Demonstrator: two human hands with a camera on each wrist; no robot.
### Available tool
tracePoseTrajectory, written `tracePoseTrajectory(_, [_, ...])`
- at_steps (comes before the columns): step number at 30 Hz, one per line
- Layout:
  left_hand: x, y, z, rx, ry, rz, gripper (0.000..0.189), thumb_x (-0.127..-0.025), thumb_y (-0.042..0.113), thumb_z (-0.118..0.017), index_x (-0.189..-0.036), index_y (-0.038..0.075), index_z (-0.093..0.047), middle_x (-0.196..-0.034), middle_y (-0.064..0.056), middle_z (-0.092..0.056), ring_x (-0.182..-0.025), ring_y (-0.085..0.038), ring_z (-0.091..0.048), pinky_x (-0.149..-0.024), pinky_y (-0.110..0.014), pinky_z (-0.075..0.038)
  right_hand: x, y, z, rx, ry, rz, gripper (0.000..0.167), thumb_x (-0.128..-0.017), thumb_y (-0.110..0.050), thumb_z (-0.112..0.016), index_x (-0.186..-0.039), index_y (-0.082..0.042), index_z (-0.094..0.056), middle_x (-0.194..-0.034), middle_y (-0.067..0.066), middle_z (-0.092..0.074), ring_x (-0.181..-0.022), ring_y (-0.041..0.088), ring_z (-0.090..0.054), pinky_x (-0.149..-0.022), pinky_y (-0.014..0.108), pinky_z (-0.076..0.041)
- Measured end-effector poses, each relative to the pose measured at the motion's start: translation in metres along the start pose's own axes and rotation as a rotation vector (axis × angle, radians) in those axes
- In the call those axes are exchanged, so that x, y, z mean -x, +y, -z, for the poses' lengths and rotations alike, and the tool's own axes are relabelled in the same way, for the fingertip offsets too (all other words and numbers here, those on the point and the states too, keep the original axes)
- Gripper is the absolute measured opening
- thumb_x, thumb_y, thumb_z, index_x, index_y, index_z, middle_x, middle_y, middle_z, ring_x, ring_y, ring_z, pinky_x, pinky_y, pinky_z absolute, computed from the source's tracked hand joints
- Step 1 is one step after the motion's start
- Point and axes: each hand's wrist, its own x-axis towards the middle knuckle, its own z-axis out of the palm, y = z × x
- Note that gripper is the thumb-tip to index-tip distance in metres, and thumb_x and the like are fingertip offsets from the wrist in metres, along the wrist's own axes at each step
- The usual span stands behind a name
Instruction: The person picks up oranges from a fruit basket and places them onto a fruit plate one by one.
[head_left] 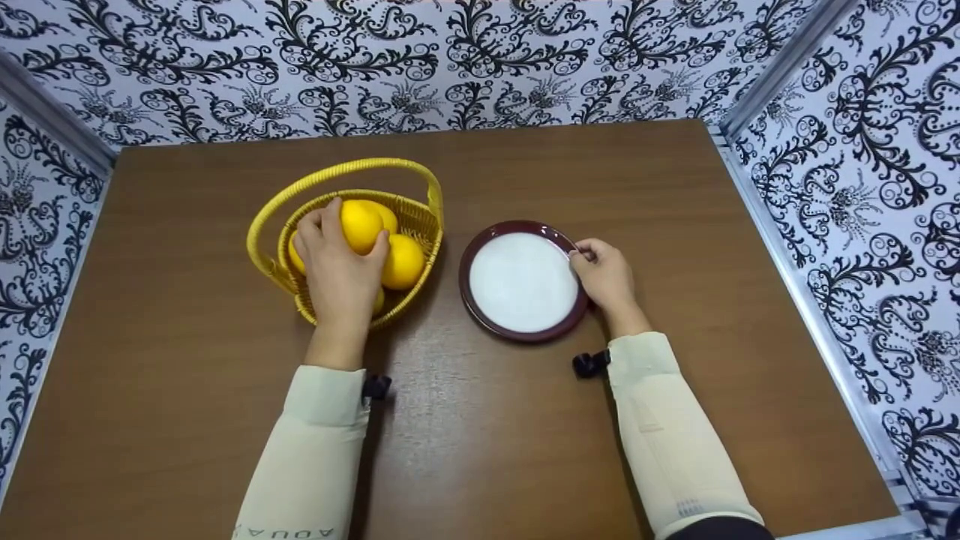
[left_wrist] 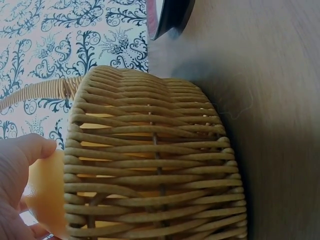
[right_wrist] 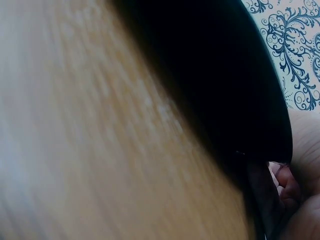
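Observation:
On the left stands a yellow wicker basket (head_left: pixel 417 216) with an arched handle, holding several round yellow-orange fruits that look like oranges. My left hand (head_left: pixel 336 259) reaches into it from the near side, thumb and fingers spread around the top orange (head_left: pixel 360 226). Another orange (head_left: pixel 403 262) lies just right of the thumb. In the left wrist view, the woven wall (left_wrist: pixel 155 160) hides much of the fruit. My right hand (head_left: pixel 606 279) pinches the right rim of a plate (head_left: pixel 525 281) with a white centre and maroon border. Its dark underside (right_wrist: pixel 215 80) fills much of the right wrist view.
The brown wooden table (head_left: pixel 480 435) carries the basket and, a short way to its right, the plate. Patterned black-and-white panels (head_left: pixel 405 67) stand along the back and sides, with metal framing (head_left: pixel 817 300) at the right edge. The basket's handle (head_left: pixel 360 166) arches over its far side.

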Motion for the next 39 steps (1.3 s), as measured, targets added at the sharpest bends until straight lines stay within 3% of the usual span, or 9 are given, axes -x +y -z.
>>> tracePoseTrajectory(15, [0.008, 0.021, 0.002, 0.028, 0.023, -0.086, 0.068, -0.089, 0.031, -0.082, -0.146, 0.007, -0.054, -0.135, -0.019, -0.048, -0.132, -0.039, -0.042, -0.111, -0.049, -0.045, 0.0, 0.0, -0.001, -0.003, 0.006, 0.003, 0.028, -0.098, -0.03, -0.062, -0.113, -0.011, -0.075, -0.102, 0.009, -0.071, -0.092, 0.023, -0.062, -0.084, 0.034, -0.048])
tracePoseTrajectory(30, [0.028, 0.044, -0.016, -0.007, 0.024, -0.204, 0.067, -0.088, 0.033, -0.082, -0.144, 0.008, -0.056, -0.137, -0.023, -0.051, -0.132, -0.039, -0.045, -0.114, -0.045, -0.044, 0.0, 0.001, -0.001, -0.002, 0.012, 0.005, 0.026, -0.099, -0.03, -0.063, -0.113, -0.013, -0.076, -0.1, 0.007, -0.071, -0.091, 0.022, -0.062, -0.083, 0.034, -0.048])
tracePoseTrajectory(39, [0.037, 0.056, -0.021, -0.028, -0.035, -0.215, 0.069, -0.088, 0.035, -0.082, -0.147, 0.01, -0.055, -0.143, -0.021, -0.05, -0.133, -0.038, -0.045, -0.111, -0.05, -0.044, 0.0, 0.0, -0.002, -0.011, 0.031, 0.022, 0.026, -0.097, -0.029, -0.064, -0.111, -0.011, -0.076, -0.098, 0.008, -0.072, -0.088, 0.022, -0.063, -0.081, 0.034, -0.048])
